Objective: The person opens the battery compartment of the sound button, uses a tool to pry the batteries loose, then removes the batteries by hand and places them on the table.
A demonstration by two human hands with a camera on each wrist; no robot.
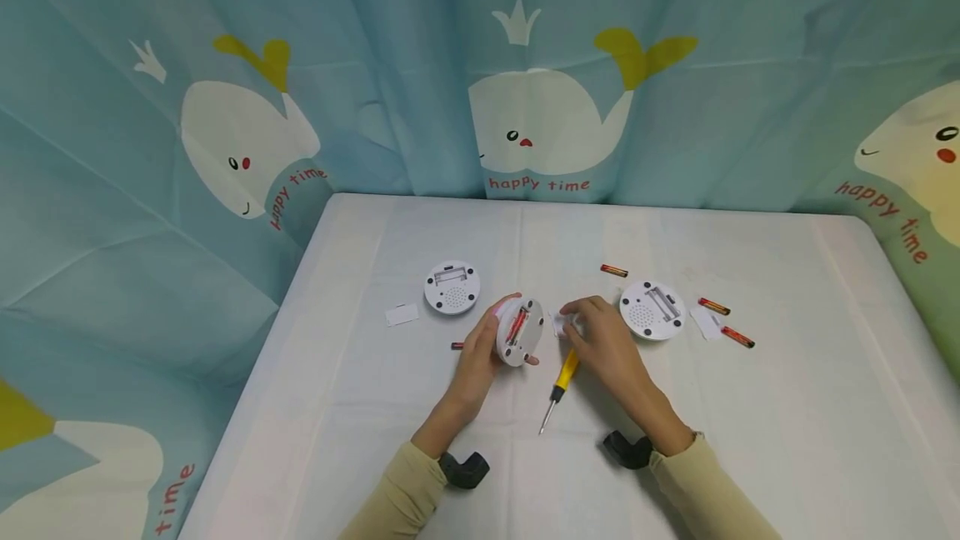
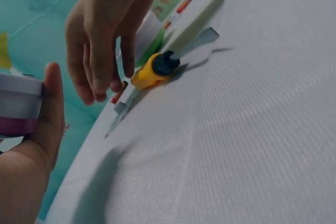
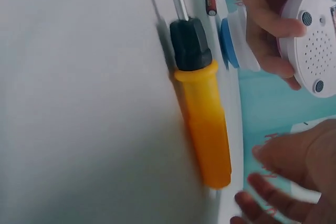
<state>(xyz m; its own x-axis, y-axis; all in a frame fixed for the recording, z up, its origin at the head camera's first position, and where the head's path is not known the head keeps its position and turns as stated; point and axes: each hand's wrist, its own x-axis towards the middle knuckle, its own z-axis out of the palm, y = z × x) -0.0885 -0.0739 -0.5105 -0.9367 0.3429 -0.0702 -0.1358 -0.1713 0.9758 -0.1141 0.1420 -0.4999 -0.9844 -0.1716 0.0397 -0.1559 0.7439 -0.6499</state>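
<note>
My left hand (image 1: 476,352) grips a round white device (image 1: 529,333), raised and tilted, its underside showing small dark feet, speaker holes and red batteries (image 1: 516,327) in an uncovered compartment. A pinkish-purple band (image 2: 16,126) runs round its edge in the left wrist view. To the right, my right hand (image 1: 606,346) hangs over the table, fingers loosely bent and nothing held between them in either wrist view. Beside its fingertips lies a small whitish piece (image 1: 559,325), partly hidden. Below that hand rests a screwdriver (image 3: 205,119) with a yellow and black handle, its metal tip pointing toward me.
Two more white devices lie underside up with bare battery compartments, one at left (image 1: 452,287), one at right (image 1: 652,310). A white cover (image 1: 402,314) lies left, another (image 1: 705,322) right. Several loose batteries (image 1: 738,337) are scattered about. A whale-print curtain (image 1: 420,65) hangs behind the table.
</note>
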